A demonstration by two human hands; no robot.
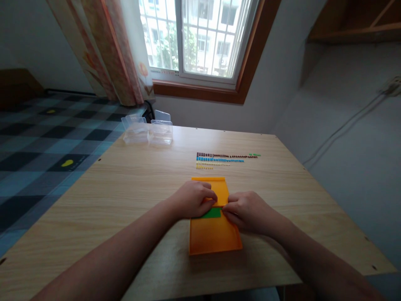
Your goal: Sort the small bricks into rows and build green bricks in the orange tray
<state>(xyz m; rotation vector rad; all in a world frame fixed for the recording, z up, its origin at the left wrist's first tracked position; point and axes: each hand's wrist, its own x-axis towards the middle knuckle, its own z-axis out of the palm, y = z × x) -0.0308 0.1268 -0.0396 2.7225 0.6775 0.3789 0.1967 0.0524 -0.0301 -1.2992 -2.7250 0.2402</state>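
Note:
An orange plastic tray (214,238) lies on the table in front of me, with a raised ridge across its middle and a second orange section beyond it. Just on the near side of that ridge is a flat green strip (211,213). My left hand (197,198) rests over the tray's left side, fingers curled and thumb tip against the ridge. At the strip's right end, my right hand (246,210) is closed in a pinch by the tray's right edge. Whatever lies between the fingertips of either hand is hidden or too small to make out.
Beyond the tray, tiny brown, blue and yellow pieces (220,159) lie in long rows, with a few green ones (255,155) at the right. Clear plastic boxes (160,131) stand at the table's far left corner. A bed (46,138) adjoins the left side.

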